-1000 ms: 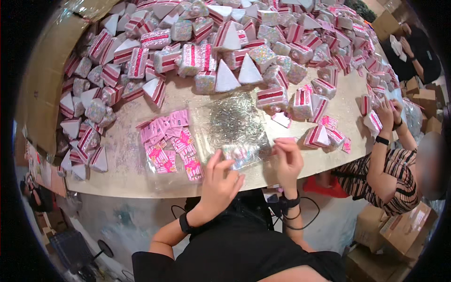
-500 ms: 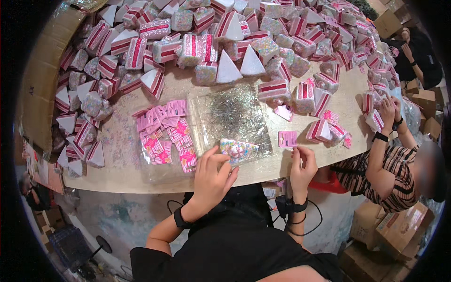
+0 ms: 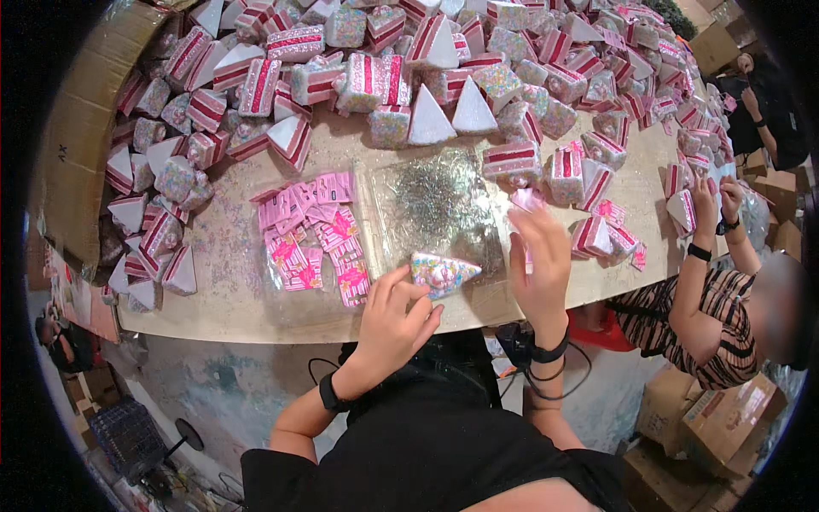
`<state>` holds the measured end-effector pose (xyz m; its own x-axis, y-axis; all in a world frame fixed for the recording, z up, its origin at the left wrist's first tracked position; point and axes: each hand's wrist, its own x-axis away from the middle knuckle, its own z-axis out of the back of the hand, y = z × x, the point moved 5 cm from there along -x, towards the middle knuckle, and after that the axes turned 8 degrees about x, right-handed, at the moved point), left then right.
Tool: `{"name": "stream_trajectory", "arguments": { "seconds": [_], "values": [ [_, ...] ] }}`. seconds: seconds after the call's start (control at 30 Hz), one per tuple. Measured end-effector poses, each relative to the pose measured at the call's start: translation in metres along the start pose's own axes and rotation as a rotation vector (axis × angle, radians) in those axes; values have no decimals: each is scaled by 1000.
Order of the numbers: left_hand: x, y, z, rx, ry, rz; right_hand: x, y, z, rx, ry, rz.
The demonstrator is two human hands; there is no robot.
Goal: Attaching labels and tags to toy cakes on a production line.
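A slice-of-cake toy (image 3: 445, 274) with a sprinkled, coloured top lies on the clear plastic sheet (image 3: 388, 230) in front of me. My left hand (image 3: 396, 314) rests at its left side, fingers loosely bent and apart, fingertips at the slice's edge. My right hand (image 3: 543, 260), smeared by motion, stretches forward over the table with thumb and fingers apart. Its fingertips reach a small pink-and-white card (image 3: 527, 200). Another pink card shows only partly behind that hand. Left of the sheet, several pink cards (image 3: 311, 230) lie in overlapping rows.
Many pink-and-white cake-slice toys (image 3: 367, 81) are heaped across the back and left of the table (image 3: 230, 316). A cardboard box wall (image 3: 77, 154) bounds the left. Several slices with pink tags (image 3: 590, 235) lie at right, near a co-worker's hands (image 3: 705, 205). Glitter strands litter the sheet.
My right hand has moved forward from the near pink card toward the farther one. The left hand stays beside the sprinkled slice. The whole view has shifted slightly.
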<state>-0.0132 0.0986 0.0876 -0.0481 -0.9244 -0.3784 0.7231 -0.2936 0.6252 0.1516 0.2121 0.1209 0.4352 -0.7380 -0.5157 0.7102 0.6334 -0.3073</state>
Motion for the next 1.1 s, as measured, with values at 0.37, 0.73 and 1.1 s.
{"name": "stream_trajectory", "arguments": {
  "seconds": [0.37, 0.73, 1.1],
  "values": [
    [4, 4, 1, 14, 6, -22, 10, -6, -24, 183, -326, 9],
    [4, 3, 0, 24, 8, -22, 10, 5, 4, -200, -9, -164],
    [2, 2, -1, 33, -1, -22, 51, 43, 14, -517, 390, -481]
  ]
}}
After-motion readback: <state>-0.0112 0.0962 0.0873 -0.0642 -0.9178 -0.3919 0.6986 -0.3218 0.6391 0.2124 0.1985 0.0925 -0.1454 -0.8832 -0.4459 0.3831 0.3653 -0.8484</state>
